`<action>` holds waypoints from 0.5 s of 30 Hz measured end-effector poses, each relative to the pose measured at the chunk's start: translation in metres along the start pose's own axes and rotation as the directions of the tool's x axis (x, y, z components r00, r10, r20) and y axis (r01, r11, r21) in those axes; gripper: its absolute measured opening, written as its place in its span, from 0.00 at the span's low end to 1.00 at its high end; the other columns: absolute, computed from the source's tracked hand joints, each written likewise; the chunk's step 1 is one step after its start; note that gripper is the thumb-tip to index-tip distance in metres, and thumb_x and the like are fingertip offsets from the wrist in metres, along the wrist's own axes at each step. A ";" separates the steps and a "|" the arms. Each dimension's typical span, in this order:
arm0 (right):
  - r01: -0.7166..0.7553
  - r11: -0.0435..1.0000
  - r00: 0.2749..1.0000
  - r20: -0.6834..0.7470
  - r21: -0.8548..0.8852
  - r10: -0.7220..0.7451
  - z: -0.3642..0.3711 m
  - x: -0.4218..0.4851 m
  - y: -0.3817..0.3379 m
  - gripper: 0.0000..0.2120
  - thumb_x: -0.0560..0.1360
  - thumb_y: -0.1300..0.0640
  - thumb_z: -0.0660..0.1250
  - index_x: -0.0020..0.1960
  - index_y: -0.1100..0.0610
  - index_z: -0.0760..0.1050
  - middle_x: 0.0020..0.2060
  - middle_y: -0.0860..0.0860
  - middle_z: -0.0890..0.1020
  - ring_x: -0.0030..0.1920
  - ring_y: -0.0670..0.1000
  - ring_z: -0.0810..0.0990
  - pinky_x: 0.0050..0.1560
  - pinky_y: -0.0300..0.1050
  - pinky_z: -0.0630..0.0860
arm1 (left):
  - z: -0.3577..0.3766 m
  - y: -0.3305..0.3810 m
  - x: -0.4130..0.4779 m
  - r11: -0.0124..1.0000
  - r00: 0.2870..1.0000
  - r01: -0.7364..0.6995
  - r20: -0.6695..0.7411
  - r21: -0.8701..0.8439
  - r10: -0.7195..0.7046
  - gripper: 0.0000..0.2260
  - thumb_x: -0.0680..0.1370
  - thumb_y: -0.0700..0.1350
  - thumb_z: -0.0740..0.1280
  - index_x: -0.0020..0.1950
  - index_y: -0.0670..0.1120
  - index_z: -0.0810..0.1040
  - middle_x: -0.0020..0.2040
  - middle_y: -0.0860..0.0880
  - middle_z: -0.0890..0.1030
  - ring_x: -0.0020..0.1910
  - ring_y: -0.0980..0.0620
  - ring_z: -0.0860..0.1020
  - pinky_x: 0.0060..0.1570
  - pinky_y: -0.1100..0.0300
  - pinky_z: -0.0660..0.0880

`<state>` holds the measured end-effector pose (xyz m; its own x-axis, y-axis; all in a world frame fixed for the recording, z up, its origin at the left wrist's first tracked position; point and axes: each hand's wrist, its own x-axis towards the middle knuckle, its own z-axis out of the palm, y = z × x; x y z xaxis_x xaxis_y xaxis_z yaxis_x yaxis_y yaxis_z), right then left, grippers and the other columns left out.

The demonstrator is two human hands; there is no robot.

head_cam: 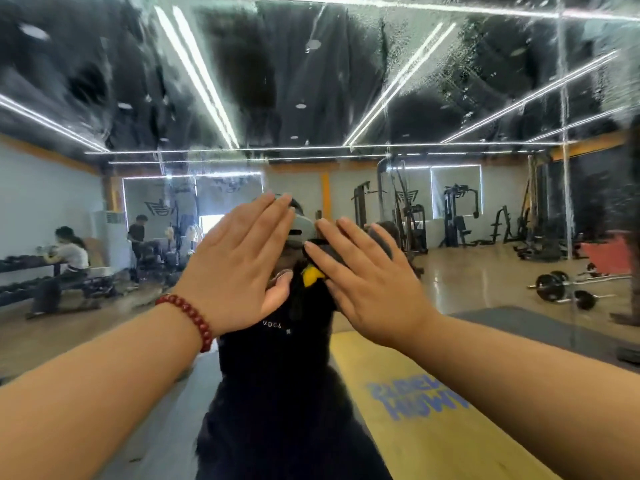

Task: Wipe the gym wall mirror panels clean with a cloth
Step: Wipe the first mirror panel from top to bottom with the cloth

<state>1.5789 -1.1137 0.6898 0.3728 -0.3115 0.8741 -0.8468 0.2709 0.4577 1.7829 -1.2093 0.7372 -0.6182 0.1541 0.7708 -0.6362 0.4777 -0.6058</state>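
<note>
Bare forearms [104, 386] before streaked mirror [311, 81]

Both forearms are bare, no sleeves reaching the wrists. The left hand [239, 261] has a bracelet [188, 315] of round dark-red beads at the wrist; the right hand [367, 282] wears nothing. In the reflection, a black top [277, 358] with small pale lettering, unreadable from here.

gym floor [467, 271], barbell [568, 289], yellow mat [415, 445]
</note>
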 end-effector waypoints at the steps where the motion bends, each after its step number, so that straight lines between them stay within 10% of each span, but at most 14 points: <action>1: -0.024 1.000 1.000 -0.003 0.007 0.024 -0.001 0.006 0.004 0.23 0.83 0.48 0.51 0.78 0.47 0.62 0.78 0.51 0.62 0.78 0.53 0.60 0.75 0.58 0.57 | -0.002 -0.004 0.009 1.000 1.000 0.010 -0.013 0.004 -0.010 0.34 0.76 0.57 0.56 0.75 0.36 0.65 0.76 0.39 0.65 0.75 0.42 0.60 0.74 0.48 0.53; 8: -0.251 0.966 0.965 -0.062 0.063 0.254 -0.014 0.101 0.037 0.24 0.81 0.49 0.51 0.77 0.48 0.65 0.77 0.51 0.63 0.77 0.54 0.60 0.74 0.58 0.57 | -0.013 -0.035 0.064 0.998 0.998 0.055 -0.035 -0.013 -0.055 0.36 0.75 0.60 0.55 0.75 0.35 0.65 0.76 0.38 0.65 0.75 0.41 0.61 0.73 0.46 0.55; 15: -0.037 0.999 0.999 0.026 0.005 0.037 -0.012 0.061 0.036 0.24 0.81 0.49 0.53 0.78 0.46 0.63 0.78 0.50 0.61 0.78 0.52 0.60 0.73 0.58 0.60 | -0.015 -0.059 0.080 1.000 1.000 0.020 0.000 0.011 -0.020 0.37 0.76 0.62 0.55 0.76 0.37 0.63 0.77 0.39 0.63 0.76 0.42 0.61 0.74 0.46 0.55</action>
<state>1.5755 -1.1119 0.7614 0.3313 -0.3251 0.8858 -0.8618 0.2781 0.4243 1.7783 -1.2121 0.8379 -0.6055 0.1447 0.7826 -0.6532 0.4715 -0.5925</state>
